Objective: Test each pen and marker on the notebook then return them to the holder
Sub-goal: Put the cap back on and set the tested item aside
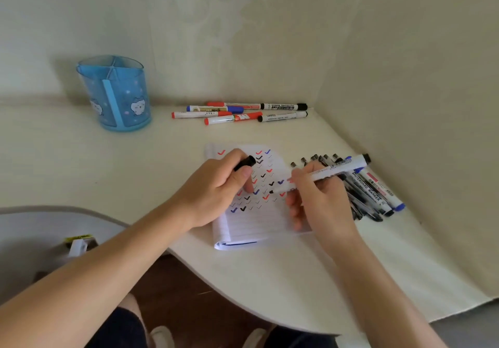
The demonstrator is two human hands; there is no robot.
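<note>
On the desk (135,164), blue holder (116,93) empty, markers (240,112) lying beside it

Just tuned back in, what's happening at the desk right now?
The person is testing a black marker: the right hand holds it with the tip on the notebook, whose page is already full of red, blue and black ticks. The left hand holds the marker's cap. Six markers lie along the wall, a pile of pens and markers sits to the right, and the blue holder looks empty.
</note>
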